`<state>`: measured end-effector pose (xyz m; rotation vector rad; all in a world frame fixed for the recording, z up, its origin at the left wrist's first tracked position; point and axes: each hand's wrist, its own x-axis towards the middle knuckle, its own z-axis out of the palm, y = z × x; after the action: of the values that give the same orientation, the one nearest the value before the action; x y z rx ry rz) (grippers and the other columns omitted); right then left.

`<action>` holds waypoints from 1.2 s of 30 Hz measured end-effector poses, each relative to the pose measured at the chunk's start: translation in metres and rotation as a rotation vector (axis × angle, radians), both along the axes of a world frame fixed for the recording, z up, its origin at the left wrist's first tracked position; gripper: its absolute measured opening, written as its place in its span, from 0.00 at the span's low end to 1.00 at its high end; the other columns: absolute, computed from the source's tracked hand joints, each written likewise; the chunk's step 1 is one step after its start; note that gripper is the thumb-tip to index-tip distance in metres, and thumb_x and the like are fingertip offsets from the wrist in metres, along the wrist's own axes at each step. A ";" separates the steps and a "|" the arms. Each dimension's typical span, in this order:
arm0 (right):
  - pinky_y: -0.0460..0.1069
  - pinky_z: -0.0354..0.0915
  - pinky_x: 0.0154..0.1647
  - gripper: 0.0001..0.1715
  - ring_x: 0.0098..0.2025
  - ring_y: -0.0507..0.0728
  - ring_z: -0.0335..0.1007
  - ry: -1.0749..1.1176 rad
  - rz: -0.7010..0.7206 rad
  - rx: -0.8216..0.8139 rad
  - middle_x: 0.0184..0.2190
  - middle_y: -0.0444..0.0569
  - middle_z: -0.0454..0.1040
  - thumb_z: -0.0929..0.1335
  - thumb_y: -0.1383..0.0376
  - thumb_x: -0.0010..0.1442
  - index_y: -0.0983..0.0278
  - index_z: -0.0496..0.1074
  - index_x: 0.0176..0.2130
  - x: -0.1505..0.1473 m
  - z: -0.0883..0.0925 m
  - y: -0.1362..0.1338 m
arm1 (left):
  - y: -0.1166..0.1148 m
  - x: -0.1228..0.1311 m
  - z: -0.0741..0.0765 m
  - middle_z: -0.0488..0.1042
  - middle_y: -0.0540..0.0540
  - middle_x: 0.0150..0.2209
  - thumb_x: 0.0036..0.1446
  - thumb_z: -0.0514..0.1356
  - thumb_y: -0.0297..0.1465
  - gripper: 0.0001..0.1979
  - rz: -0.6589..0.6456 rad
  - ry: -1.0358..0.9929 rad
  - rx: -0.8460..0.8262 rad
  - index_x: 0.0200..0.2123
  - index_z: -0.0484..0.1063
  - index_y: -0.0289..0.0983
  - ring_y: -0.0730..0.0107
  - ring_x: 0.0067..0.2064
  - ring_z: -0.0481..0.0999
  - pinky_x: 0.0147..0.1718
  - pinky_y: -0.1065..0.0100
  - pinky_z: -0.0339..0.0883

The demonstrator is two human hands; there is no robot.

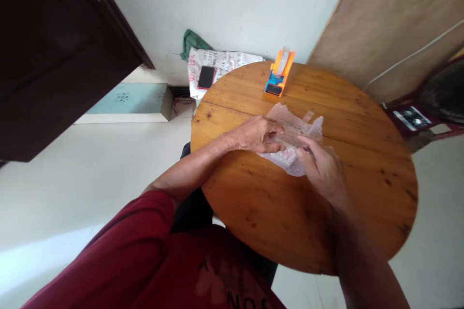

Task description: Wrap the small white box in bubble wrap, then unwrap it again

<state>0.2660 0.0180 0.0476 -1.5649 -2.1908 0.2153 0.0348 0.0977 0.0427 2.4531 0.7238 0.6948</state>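
Note:
A crumpled sheet of clear bubble wrap (286, 128) lies on the round wooden table (282, 212), wrapped at least partly around something with reddish marks that I cannot make out. Over its left side is my left hand (258, 135), fingers bent and the thumb apart from them. At the right edge of the wrap is my right hand (324, 166), slightly blurred, with a gap between its thumb and forefinger. Neither hand visibly grips the wrap. Behind it, towards the far edge, stands an orange and blue tape dispenser (280, 72).
A white printed sack (239, 59) lies beyond the table's far left edge, with a dark phone (206, 77) on it and green cloth (194, 41) behind. A pale blue box (134, 99) sits on the floor at left. At right is a dark object (444, 91).

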 end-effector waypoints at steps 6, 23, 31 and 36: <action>0.58 0.68 0.43 0.27 0.46 0.66 0.77 0.135 -0.114 -0.099 0.45 0.56 0.81 0.57 0.50 0.70 0.60 0.74 0.53 0.005 0.007 -0.002 | -0.012 -0.003 0.025 0.79 0.44 0.35 0.62 0.62 0.40 0.18 -0.024 0.033 -0.125 0.46 0.77 0.32 0.74 0.32 0.74 0.32 0.72 0.61; 0.52 0.68 0.27 0.09 0.26 0.56 0.72 0.244 -0.024 -0.447 0.30 0.46 0.77 0.64 0.58 0.64 0.58 0.72 0.39 0.014 0.001 0.001 | -0.061 -0.016 0.018 0.76 0.48 0.28 0.63 0.57 0.30 0.11 -0.320 0.306 -0.243 0.30 0.76 0.38 0.69 0.31 0.73 0.31 0.68 0.61; 0.52 0.66 0.30 0.16 0.31 0.56 0.71 0.210 -0.008 -0.346 0.40 0.50 0.78 0.67 0.59 0.60 0.59 0.72 0.48 0.010 -0.006 0.002 | -0.065 -0.012 0.013 0.78 0.47 0.33 0.63 0.58 0.29 0.09 -0.318 0.378 -0.136 0.34 0.78 0.38 0.67 0.36 0.75 0.36 0.68 0.62; 0.52 0.67 0.31 0.22 0.34 0.58 0.74 0.191 0.045 -0.357 0.40 0.50 0.79 0.68 0.59 0.58 0.59 0.71 0.53 0.006 -0.005 0.001 | -0.068 -0.012 0.010 0.79 0.47 0.34 0.63 0.59 0.28 0.07 -0.305 0.367 -0.091 0.35 0.79 0.39 0.67 0.36 0.76 0.37 0.67 0.62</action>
<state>0.2717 0.0188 0.0427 -1.5969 -2.1204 0.7745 0.0227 0.0293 0.0527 2.5559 0.4783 0.0950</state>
